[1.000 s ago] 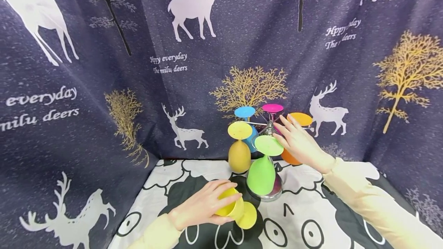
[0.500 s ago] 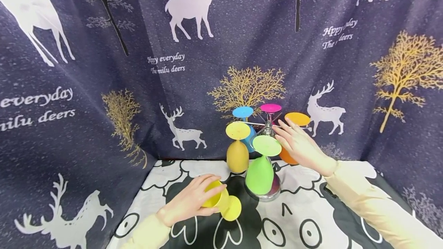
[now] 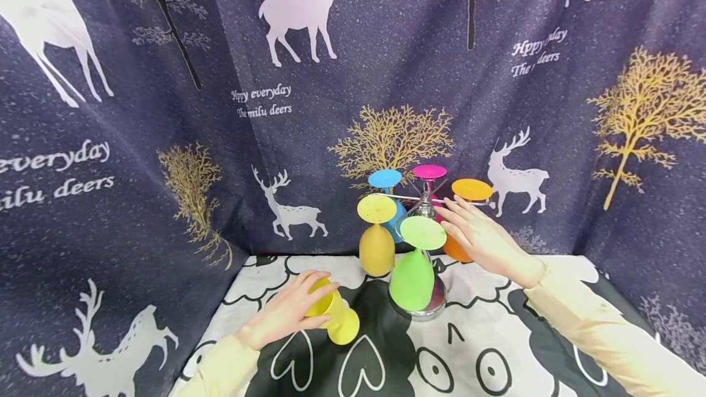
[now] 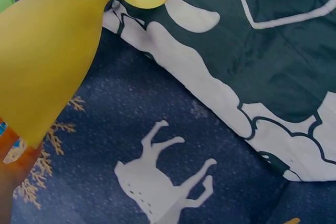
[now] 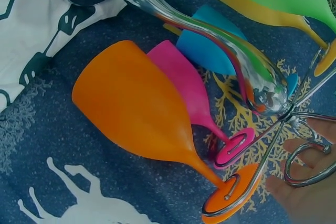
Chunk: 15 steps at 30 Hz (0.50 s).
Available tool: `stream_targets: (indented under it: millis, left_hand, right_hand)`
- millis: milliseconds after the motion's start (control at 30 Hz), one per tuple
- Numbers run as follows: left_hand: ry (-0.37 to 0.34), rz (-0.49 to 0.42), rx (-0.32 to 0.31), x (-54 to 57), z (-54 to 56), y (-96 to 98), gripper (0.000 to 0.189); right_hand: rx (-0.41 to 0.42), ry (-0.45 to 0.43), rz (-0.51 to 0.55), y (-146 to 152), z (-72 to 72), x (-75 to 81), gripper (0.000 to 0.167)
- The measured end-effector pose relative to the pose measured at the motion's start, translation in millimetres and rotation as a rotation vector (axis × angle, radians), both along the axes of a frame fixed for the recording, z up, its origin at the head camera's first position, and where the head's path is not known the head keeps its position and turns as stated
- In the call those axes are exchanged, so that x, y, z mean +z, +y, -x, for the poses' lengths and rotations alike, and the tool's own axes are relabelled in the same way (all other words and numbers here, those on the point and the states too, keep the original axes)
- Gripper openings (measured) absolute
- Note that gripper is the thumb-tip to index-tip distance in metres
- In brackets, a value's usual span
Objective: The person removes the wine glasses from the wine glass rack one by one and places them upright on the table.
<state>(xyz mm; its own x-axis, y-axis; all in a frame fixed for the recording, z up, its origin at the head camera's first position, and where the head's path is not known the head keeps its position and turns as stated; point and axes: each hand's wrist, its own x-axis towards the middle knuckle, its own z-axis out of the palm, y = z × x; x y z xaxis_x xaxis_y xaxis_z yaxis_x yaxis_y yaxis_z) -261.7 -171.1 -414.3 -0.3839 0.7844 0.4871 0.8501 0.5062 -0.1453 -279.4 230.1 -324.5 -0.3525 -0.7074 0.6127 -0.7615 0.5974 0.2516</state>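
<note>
My left hand [image 3: 289, 308] grips a yellow goblet [image 3: 334, 311] by its bowl, low over the cloth left of the rack. This goblet lies tilted, its mouth towards the palm and its round foot pointing right. In the left wrist view its bowl [image 4: 50, 51] fills the upper left. My right hand [image 3: 488, 241] reaches to the chrome goblet rack [image 3: 425, 206], fingers extended near its top. In the right wrist view, the fingers [image 5: 302, 171] are beside a ring-shaped metal holder [image 5: 294, 163]. Part of the rack's stem is hidden behind the green goblet.
Upside down on the rack hang green [image 3: 412, 283], dark yellow [image 3: 377, 251], blue [image 3: 385, 178], pink [image 3: 429, 171] and orange [image 3: 472, 189] goblets. The rack's round base [image 3: 437, 300] stands on a black-and-white cloth [image 3: 463, 354]. A dark deer-print curtain [image 3: 353, 78] rises close behind.
My left hand has moved left with the yellow goblet, farther from the rack. The right hand stays by the top of the rack, almost still.
</note>
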Motion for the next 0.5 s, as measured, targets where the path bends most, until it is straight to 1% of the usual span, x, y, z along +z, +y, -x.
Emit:
stream_targets:
  millis: [100,233,400,500]
  left_hand:
    - [-0.017,0.012,0.041,-0.2,5.6,-6.5,0.051]
    - [-0.005,0.012,0.080,-0.9,15.5,-16.2,0.052]
    - [-0.006,-0.009,0.110,0.1,28.8,-28.2,0.051]
    - [-0.033,-0.004,0.152,1.4,34.9,-34.5,0.049]
  right_hand:
    - [0.001,-0.003,-0.004,-1,0.1,0.1,0.035]
    - [-0.027,-0.050,0.011,-1,-1.6,0.3,0.036]
    - [-0.072,-0.141,0.033,-3,-4.1,2.0,0.036]
    - [-0.105,-0.210,0.052,-4,-5.5,3.5,0.037]
